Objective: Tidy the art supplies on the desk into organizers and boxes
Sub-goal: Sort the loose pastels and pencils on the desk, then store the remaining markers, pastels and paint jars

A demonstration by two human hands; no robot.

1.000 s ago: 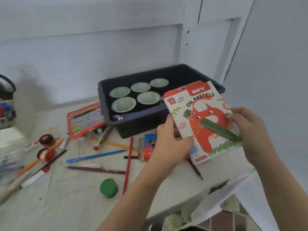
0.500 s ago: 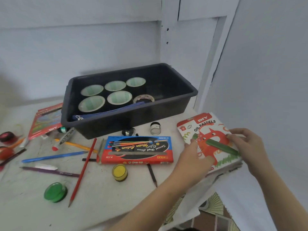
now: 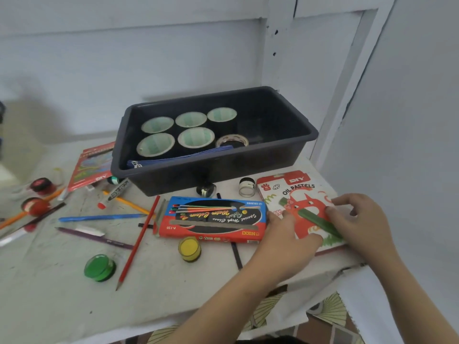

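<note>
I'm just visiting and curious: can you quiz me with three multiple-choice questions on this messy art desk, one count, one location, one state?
1. How many wide tape rolls with pale green cores stand in the dark bin? A. three B. five C. eight
2. Where is the yellow paint pot? A. in the bin B. on the desk, just in front of the watercolour box C. on the floor
3. How is the oil pastels box? A. lying face up at the desk's right end B. standing upright in the bin C. hidden under paper
1 B: five cores show, in two rows. 2 B: it sits by that box's near edge. 3 A: the left hand and right hand hold it there.
</note>
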